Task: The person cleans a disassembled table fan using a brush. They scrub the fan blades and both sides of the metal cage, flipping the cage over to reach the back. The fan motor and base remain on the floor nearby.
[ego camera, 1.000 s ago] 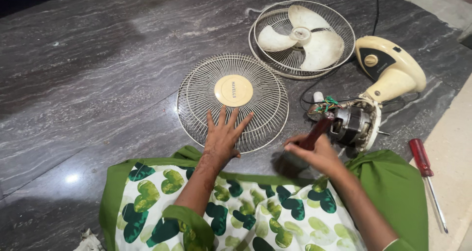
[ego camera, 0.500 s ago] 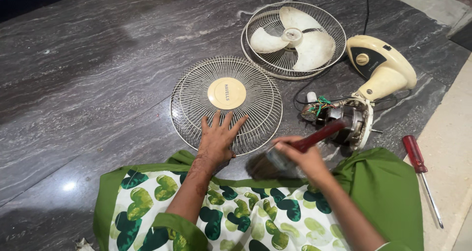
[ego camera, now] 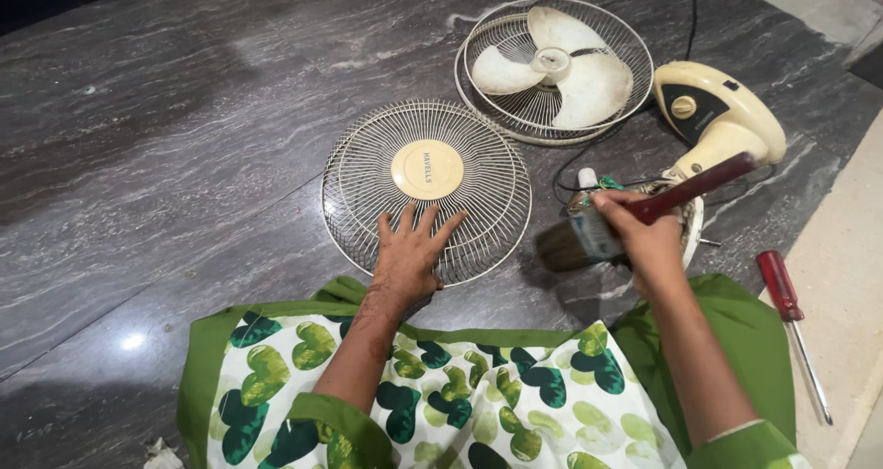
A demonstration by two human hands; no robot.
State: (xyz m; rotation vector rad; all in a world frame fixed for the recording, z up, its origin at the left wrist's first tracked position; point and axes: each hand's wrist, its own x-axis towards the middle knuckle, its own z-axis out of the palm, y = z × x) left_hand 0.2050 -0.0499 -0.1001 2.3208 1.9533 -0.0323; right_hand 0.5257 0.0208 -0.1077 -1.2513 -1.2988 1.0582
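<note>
The left hand (ego camera: 409, 256) lies flat and spread on the near rim of the front fan guard (ego camera: 426, 189), pinning it to the dark floor (ego camera: 184, 138), while the right hand (ego camera: 644, 239) grips a red-handled brush (ego camera: 635, 219) beside the guard, bristles angled toward its wires

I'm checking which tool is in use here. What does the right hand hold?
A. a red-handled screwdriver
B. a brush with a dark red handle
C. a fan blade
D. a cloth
B: the right hand grips a brush with a dark red handle, while the red-handled screwdriver lies untouched on the floor.
</note>
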